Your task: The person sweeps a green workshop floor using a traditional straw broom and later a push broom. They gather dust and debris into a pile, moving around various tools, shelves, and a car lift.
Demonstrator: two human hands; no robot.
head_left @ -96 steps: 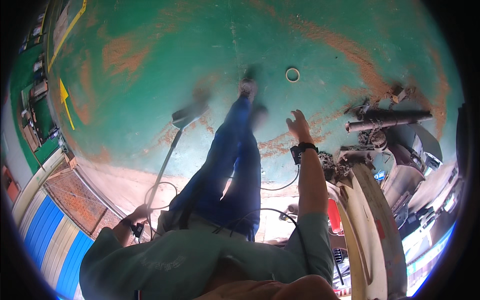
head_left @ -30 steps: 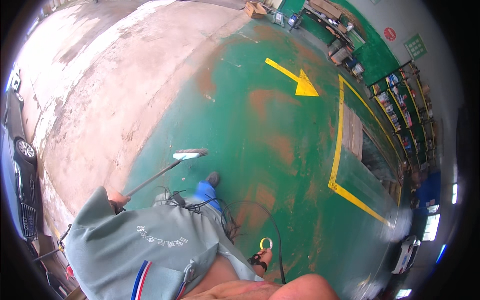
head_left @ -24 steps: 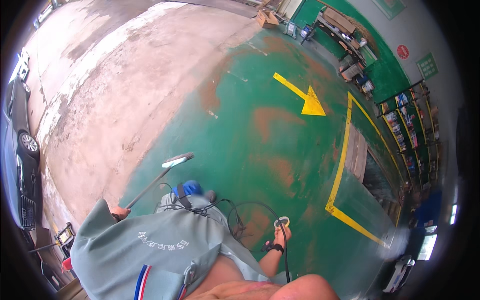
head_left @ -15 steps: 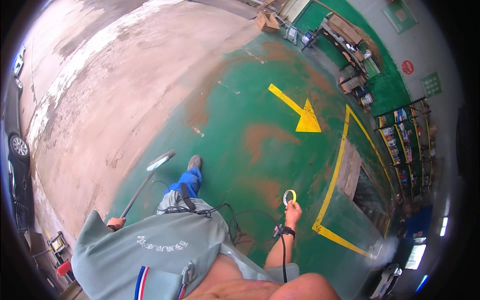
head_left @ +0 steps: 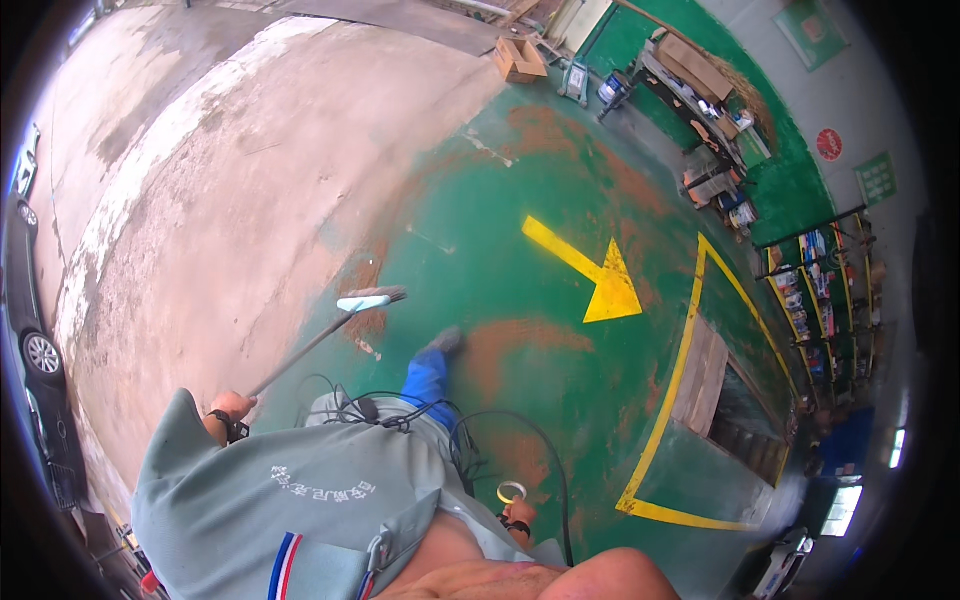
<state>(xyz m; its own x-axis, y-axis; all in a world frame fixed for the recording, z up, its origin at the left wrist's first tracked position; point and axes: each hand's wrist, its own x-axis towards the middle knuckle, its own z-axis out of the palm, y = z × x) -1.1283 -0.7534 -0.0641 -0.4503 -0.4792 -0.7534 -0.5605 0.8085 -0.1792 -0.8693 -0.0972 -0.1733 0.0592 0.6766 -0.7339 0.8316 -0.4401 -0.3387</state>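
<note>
Left grip clenched on broom handle, right grip pinching tape ring above fingers

Worn green painted floor, matt, rubbed through to rusty brown patches; beside it bare rough concrete, pale and stained. Glossy yellow paint on the arrow. Thin dark smooth broom handle, pale bristle head. Translucent shiny tape roll. Soft grey-green cloth shirt. Brown cardboard box, weathered wooden planks.
</note>
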